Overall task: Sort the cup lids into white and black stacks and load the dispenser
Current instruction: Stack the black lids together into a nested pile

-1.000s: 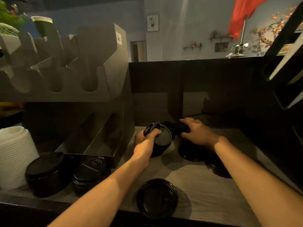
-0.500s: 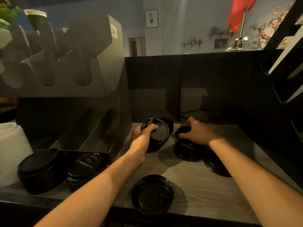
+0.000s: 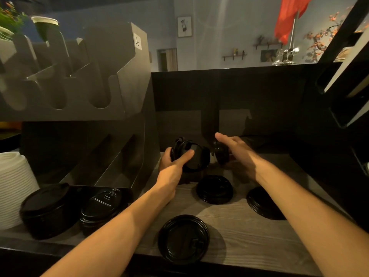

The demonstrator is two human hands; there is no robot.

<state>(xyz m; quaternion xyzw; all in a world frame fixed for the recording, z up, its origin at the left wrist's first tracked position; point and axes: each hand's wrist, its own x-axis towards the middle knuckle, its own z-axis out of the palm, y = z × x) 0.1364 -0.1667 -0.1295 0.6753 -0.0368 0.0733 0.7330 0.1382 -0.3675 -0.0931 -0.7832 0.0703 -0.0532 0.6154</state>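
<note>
My left hand point(image 3: 172, 166) grips a tilted stack of black lids point(image 3: 194, 158) above the wooden counter. My right hand point(image 3: 236, 152) holds one black lid point(image 3: 220, 153) on edge right beside that stack, fingers stretched over it. Three loose black lids lie on the counter: one in the middle point(image 3: 214, 188), one at the right point(image 3: 261, 202) partly under my right forearm, one near the front edge point(image 3: 183, 238). The grey metal dispenser point(image 3: 111, 168) stands at the left with slanted chutes. Under it sit two black lid stacks point(image 3: 46, 208) point(image 3: 99, 206) and a white lid stack point(image 3: 14, 186).
The wooden counter point(image 3: 229, 222) is boxed in by a dark back wall and a dark shelf unit point(image 3: 339, 116) on the right. An upper dispenser tier point(image 3: 79, 76) with cut-out slots holds a paper cup point(image 3: 45, 27). The counter's front edge is close to me.
My right hand has lifted a black lid off the middle counter pile and brought it up beside the stack in my left hand. The left hand's stack rose slightly.
</note>
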